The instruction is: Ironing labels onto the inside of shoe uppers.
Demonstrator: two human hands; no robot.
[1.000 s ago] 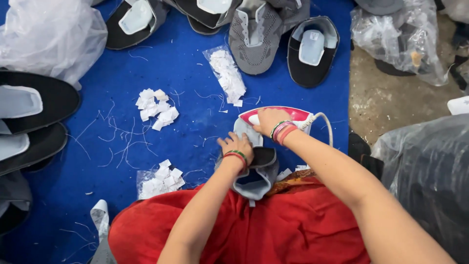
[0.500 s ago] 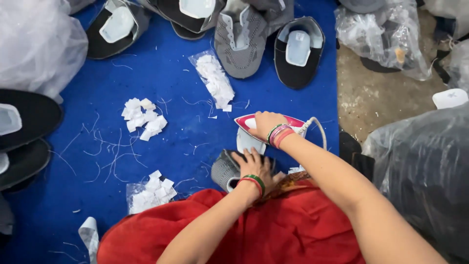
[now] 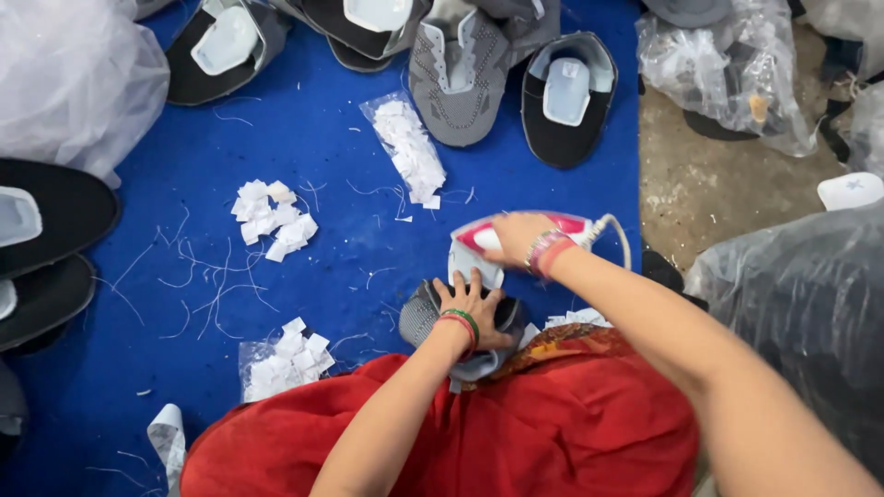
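My right hand (image 3: 517,236) grips the handle of a red and white clothes iron (image 3: 477,250) that rests on a grey and black shoe upper (image 3: 420,317) on the blue mat. My left hand (image 3: 471,304) lies flat with fingers spread on that shoe upper, just below the iron's tip, pressing it down. Both wrists wear bangles. The iron's white cord (image 3: 615,230) loops off to the right. My lap in red cloth (image 3: 479,433) fills the bottom of the view.
Small white paper patches lie in a loose heap (image 3: 273,219) and in two clear bags (image 3: 410,152) (image 3: 285,359). Several shoe uppers (image 3: 564,97) ring the blue mat (image 3: 304,276). Plastic bags (image 3: 64,74) (image 3: 792,304) stand left and right; bare floor (image 3: 709,193) at right.
My left hand has slid down with the shoe upper toward my lap and now lies flat on it. The iron in my right hand stays in place.
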